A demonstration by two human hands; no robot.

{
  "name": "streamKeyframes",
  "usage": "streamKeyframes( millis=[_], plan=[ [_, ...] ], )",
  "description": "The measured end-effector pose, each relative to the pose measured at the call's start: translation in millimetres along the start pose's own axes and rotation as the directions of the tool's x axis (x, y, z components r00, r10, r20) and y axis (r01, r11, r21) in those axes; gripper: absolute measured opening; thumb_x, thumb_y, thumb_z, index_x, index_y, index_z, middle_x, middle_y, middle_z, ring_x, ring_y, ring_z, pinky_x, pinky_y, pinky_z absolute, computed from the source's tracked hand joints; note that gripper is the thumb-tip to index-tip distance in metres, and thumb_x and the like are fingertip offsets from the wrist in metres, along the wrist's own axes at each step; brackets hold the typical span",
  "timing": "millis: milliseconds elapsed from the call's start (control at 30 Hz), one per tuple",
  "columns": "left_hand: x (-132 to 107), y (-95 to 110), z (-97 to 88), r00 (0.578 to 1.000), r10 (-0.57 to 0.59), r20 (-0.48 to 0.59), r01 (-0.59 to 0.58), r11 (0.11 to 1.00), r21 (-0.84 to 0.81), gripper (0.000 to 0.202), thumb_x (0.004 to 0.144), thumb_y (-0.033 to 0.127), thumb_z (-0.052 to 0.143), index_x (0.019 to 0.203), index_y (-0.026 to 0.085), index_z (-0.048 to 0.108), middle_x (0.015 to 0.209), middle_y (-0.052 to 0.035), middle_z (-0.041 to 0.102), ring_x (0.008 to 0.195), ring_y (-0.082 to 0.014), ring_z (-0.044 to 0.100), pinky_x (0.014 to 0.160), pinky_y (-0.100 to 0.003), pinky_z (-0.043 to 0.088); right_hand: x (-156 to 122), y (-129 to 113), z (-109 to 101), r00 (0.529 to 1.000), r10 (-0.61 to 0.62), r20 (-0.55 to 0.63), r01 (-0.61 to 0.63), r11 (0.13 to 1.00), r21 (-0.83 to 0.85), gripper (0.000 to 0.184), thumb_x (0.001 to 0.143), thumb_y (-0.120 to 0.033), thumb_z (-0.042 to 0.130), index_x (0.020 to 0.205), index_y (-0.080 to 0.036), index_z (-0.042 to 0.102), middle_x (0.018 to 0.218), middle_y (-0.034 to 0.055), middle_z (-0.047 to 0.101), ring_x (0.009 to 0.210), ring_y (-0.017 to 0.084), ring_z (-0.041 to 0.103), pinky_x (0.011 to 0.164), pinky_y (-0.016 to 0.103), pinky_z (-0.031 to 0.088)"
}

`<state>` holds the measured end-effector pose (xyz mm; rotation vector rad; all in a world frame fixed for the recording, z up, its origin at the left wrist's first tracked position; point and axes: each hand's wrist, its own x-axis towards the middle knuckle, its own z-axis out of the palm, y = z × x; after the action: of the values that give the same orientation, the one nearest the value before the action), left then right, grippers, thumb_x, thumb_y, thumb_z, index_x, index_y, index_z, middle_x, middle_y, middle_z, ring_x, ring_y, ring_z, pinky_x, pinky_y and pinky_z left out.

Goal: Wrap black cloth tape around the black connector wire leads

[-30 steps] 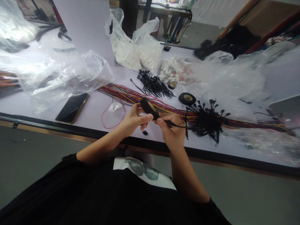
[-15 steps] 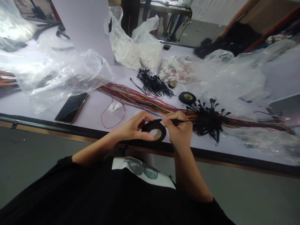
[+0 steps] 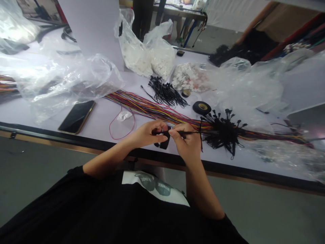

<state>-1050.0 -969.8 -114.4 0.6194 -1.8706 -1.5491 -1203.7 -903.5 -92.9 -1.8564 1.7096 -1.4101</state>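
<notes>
My left hand (image 3: 147, 135) is closed on a roll of black tape (image 3: 165, 139), which is turned edge-on just above the table's front edge. Close beside it, my right hand (image 3: 186, 139) pinches a thin black cable (image 3: 189, 132) that runs out to the right; the fingers of both hands nearly meet. Behind them lies a long bundle of red, yellow and black wires (image 3: 147, 105). Right of my right hand, a cluster of black connectors on short leads (image 3: 223, 132) rests over the bundle. What lies between my fingertips is too small to make out.
A phone (image 3: 77, 117) and a loop of red wire (image 3: 110, 127) lie to the left. Farther back are loose black cable pieces (image 3: 166, 91), another tape roll (image 3: 201, 107) and plastic bags of white parts (image 3: 162, 62). A person's arm (image 3: 259, 22) shows at the upper right.
The tape roll has turned from showing its face and hole to edge-on in my left hand. My right hand has shifted slightly left.
</notes>
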Motion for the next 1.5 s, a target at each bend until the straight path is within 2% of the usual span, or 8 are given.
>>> streamKeyframes(
  millis=[267, 433, 600, 700, 833, 967, 1233, 1500],
  plan=[
    [-5, -6, 10.6, 0.928, 0.290, -0.235, -0.204, 0.922, 0.329, 0.008, 0.079, 0.016, 0.055, 0.071, 0.016, 0.057, 0.070, 0.0005, 0.059, 0.067, -0.0091, 0.053, 0.065, -0.022, 0.042, -10, -4, 14, 0.980, 0.196, 0.032, -0.198, 0.977, 0.075, 0.021, 0.081, -0.041, 0.057, 0.073, -0.022, 0.057, 0.062, -0.0031, 0.062, 0.054, 0.013, 0.059, 0.056, 0.027, 0.045],
    [-6, -10, 10.2, 0.947, 0.019, -0.320, -0.072, 0.985, -0.156, 0.027, 0.072, 0.034, 0.069, 0.087, 0.019, 0.053, 0.076, 0.0019, 0.060, 0.058, -0.0073, 0.056, 0.057, -0.022, 0.047, -4, 0, 9, 0.987, 0.147, -0.059, -0.147, 0.989, 0.001, 0.018, 0.078, -0.037, 0.063, 0.068, -0.022, 0.060, 0.067, -0.0004, 0.066, 0.067, 0.017, 0.063, 0.064, 0.030, 0.048],
    [5, -3, -4.6, 0.966, -0.246, 0.077, 0.249, 0.813, -0.527, 0.059, 0.058, 0.063, 0.071, 0.088, 0.015, 0.056, 0.076, -0.0031, 0.062, 0.058, -0.0113, 0.060, 0.047, -0.020, 0.043, -1, -6, 7, 0.998, 0.064, 0.027, -0.065, 0.997, 0.031, 0.018, 0.079, -0.032, 0.062, 0.064, -0.022, 0.059, 0.065, -0.0010, 0.066, 0.065, 0.016, 0.063, 0.062, 0.029, 0.048],
    [8, -5, -4.3, 0.978, -0.205, 0.027, 0.187, 0.821, -0.539, 0.054, 0.057, 0.060, 0.073, 0.082, 0.014, 0.059, 0.073, -0.0031, 0.062, 0.065, -0.0119, 0.060, 0.054, -0.021, 0.046, -2, -5, 8, 0.996, 0.084, 0.025, -0.085, 0.995, 0.049, 0.017, 0.078, -0.030, 0.062, 0.064, -0.022, 0.059, 0.068, -0.0001, 0.067, 0.067, 0.016, 0.064, 0.064, 0.029, 0.048],
    [-7, -10, 2.7, 0.973, 0.031, -0.230, -0.108, 0.939, -0.328, 0.055, 0.057, 0.050, 0.078, 0.097, 0.017, 0.059, 0.095, -0.0062, 0.063, 0.092, -0.0197, 0.060, 0.085, -0.035, 0.049, -2, 6, 9, 0.966, 0.250, -0.061, -0.241, 0.961, 0.133, 0.020, 0.077, -0.036, 0.063, 0.064, -0.021, 0.057, 0.063, 0.0004, 0.065, 0.065, 0.018, 0.065, 0.063, 0.031, 0.048],
    [-25, -8, -0.7, 0.969, 0.245, -0.033, -0.242, 0.967, 0.079, 0.083, 0.043, 0.047, 0.086, 0.114, 0.020, 0.053, 0.120, -0.0126, 0.054, 0.117, -0.0301, 0.048, 0.102, -0.046, 0.040, -1, 11, 8, 0.953, 0.291, -0.085, -0.279, 0.951, 0.134, 0.019, 0.075, -0.036, 0.064, 0.065, -0.021, 0.058, 0.062, -0.0005, 0.065, 0.063, 0.017, 0.063, 0.064, 0.032, 0.048],
    [-5, -9, 7.7, 0.971, 0.065, -0.231, -0.033, 0.989, 0.144, 0.017, 0.076, 0.029, 0.063, 0.075, 0.018, 0.050, 0.070, 0.0027, 0.054, 0.059, -0.0075, 0.049, 0.057, -0.021, 0.040, 4, 0, 5, 0.991, -0.109, -0.078, 0.114, 0.991, 0.075, 0.019, 0.074, -0.026, 0.067, 0.061, -0.023, 0.053, 0.075, 0.0002, 0.067, 0.078, 0.018, 0.062, 0.081, 0.038, 0.047],
    [-2, -6, 18.9, 0.943, 0.075, -0.324, -0.032, 0.990, 0.137, 0.009, 0.074, 0.015, 0.058, 0.066, 0.017, 0.054, 0.063, 0.0034, 0.055, 0.063, -0.0091, 0.053, 0.062, -0.022, 0.041, -6, 3, 13, 0.987, 0.146, 0.074, -0.153, 0.983, 0.098, 0.013, 0.081, -0.034, 0.058, 0.079, -0.022, 0.061, 0.066, -0.0021, 0.062, 0.057, 0.014, 0.058, 0.060, 0.030, 0.048]
  ],
)
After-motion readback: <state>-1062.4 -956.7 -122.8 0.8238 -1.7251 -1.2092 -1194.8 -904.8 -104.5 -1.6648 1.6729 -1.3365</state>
